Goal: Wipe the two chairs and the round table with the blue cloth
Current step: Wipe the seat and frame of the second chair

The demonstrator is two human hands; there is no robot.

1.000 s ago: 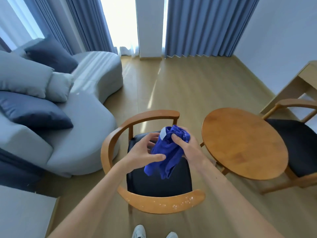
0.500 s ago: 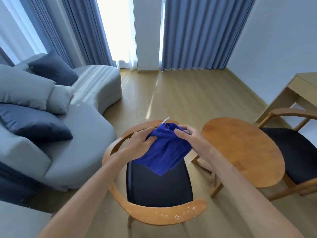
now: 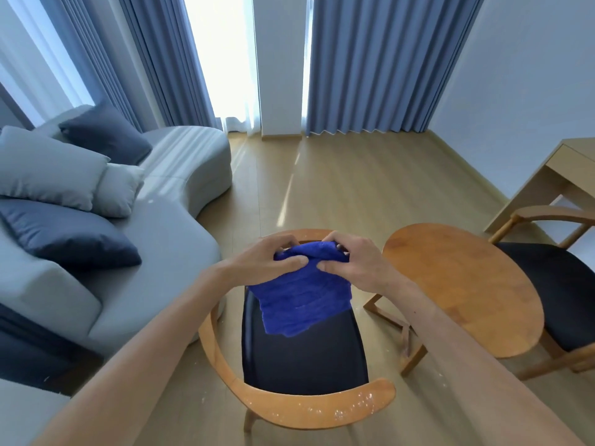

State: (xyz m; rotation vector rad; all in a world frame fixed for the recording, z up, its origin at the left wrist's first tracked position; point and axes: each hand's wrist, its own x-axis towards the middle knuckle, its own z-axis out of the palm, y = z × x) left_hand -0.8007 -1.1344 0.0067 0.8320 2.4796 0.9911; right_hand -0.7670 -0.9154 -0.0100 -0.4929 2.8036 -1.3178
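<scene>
The blue cloth (image 3: pixel 302 297) hangs bunched from the fingers pinching its top edge, its loose lower part drooping above the black seat of the near chair (image 3: pixel 302 355). That chair's curved wooden rail wraps round below the fingers, with white specks on its near end. The round table (image 3: pixel 463 284), bare wood, stands just right of the fingers, and the far chair (image 3: pixel 557 284), black-seated too, sits beyond it.

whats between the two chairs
The round table stands between the near chair and the far chair in the head view.
</scene>
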